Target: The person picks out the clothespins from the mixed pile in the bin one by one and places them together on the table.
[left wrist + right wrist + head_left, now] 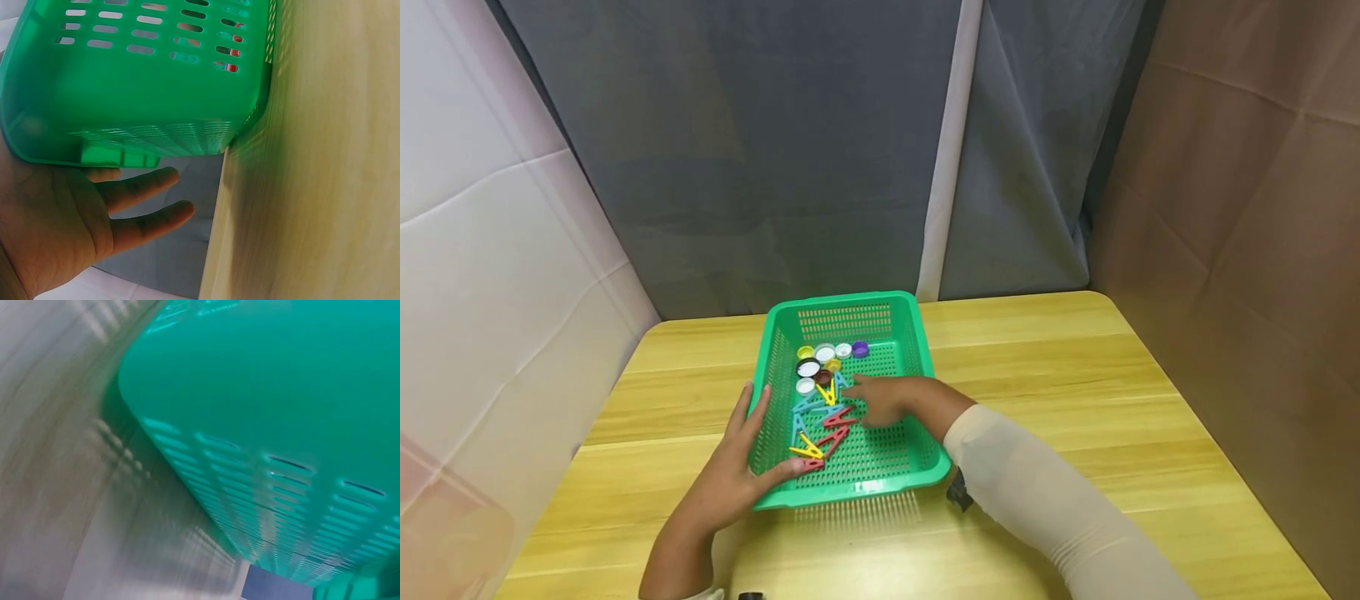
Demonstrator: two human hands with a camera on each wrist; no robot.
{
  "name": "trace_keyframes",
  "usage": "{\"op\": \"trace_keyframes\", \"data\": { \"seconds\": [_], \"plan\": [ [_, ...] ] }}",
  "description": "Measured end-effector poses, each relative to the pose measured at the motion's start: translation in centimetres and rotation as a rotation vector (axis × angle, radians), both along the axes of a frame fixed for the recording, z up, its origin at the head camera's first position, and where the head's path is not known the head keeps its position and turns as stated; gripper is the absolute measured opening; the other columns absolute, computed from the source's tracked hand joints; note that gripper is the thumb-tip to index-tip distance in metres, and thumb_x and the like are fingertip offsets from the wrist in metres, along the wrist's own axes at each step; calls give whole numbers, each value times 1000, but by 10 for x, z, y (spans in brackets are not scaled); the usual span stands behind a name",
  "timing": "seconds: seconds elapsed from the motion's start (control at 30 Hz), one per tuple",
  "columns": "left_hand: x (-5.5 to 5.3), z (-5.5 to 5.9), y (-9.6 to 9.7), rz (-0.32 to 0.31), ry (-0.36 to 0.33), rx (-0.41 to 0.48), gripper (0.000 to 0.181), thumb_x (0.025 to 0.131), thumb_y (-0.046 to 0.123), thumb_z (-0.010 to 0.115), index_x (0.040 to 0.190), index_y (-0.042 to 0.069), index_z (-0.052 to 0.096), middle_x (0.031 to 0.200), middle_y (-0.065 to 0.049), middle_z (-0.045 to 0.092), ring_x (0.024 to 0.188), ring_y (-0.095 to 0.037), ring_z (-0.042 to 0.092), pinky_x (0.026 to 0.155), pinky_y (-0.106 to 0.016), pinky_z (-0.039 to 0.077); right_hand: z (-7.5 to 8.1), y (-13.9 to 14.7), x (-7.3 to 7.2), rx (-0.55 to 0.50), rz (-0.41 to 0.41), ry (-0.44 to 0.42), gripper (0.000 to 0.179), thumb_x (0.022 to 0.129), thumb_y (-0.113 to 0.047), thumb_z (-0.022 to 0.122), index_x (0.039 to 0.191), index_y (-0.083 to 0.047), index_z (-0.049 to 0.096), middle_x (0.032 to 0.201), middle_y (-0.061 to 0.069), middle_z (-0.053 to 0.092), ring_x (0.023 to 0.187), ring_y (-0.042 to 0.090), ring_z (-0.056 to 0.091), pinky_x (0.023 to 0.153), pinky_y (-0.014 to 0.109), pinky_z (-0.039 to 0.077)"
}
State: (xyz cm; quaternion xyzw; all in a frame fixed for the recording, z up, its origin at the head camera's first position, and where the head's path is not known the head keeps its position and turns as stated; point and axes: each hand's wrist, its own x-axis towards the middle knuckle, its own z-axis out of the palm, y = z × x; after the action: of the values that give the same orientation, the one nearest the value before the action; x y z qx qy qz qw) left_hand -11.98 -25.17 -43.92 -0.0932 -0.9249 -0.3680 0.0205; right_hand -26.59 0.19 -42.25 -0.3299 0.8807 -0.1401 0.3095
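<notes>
A green plastic basket (880,483) stands on the table. In it lie several blue, yellow and red clothespins (837,438), with several bottle caps (825,355) behind them. My left hand (733,471) holds the basket's left rim, its thumb over the rim near a red clothespin. In the left wrist view, the hand's (62,219) fingers extend outside the wall. My right hand (883,400) reaches inside over the right rim, fingers directed left beside the clothespins and apparently holding nothing. The right wrist view shows only the basket's outer wall (262,394), hiding that hand.
The wooden table (1045,358) extends around the basket. A grey curtain (812,167) hangs behind it, with a pale wall (490,208) at left and a brown cloth (1247,208) at right. A small black object (958,492) shows below my right forearm.
</notes>
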Motion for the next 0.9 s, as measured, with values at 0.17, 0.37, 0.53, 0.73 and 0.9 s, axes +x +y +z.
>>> {"op": "trace_keyframes", "data": {
  "seconds": [0.17, 0.37, 0.53, 0.73, 0.9],
  "plan": [
    [1, 0, 0, 3, 1, 5, 116, 94, 39, 87, 178, 17, 10, 185, -18, -5, 163, -64, 18, 115, -86, 35, -1, -1, 1, 42, -8, -10, 70, 110, -17, 61, 174, -19, 32, 185, 11, 15, 172, 33, 17, 139, 51, 21],
    [2, 1, 0, 3, 5, 10, 116, 94, 40, 87, 178, 17, 10, 185, -19, -5, 163, -64, 18, 116, -86, 34, -2, -1, -1, 69, 23, 9, 67, 112, -22, 59, 173, -12, 33, 185, 8, 19, 172, 29, 19, 140, 45, 19],
    [2, 0, 0, 1, 11, 13, 116, 94, 40, 87, 178, 16, 11, 185, -19, -5, 162, -65, 17, 116, -87, 33, -2, -2, -2, 50, 15, 15, 67, 113, -23, 58, 172, -8, 32, 184, 10, 21, 172, 30, 19, 140, 43, 20],
    [2, 0, 0, -1, 14, 14, 116, 94, 41, 86, 178, 16, 11, 185, -19, -4, 162, -65, 18, 115, -87, 34, -3, -2, -2, 29, 2, 50, 72, 112, -32, 61, 172, -5, 31, 184, 12, 22, 171, 30, 22, 139, 45, 23],
    [1, -2, -1, 2, 12, 6, 116, 93, 43, 86, 178, 18, 11, 185, -19, -4, 162, -64, 19, 114, -87, 35, -3, 1, -3, -30, -46, 81, 76, 109, -35, 67, 171, -4, 35, 181, 14, 27, 168, 33, 29, 137, 47, 30]
  ]
}}
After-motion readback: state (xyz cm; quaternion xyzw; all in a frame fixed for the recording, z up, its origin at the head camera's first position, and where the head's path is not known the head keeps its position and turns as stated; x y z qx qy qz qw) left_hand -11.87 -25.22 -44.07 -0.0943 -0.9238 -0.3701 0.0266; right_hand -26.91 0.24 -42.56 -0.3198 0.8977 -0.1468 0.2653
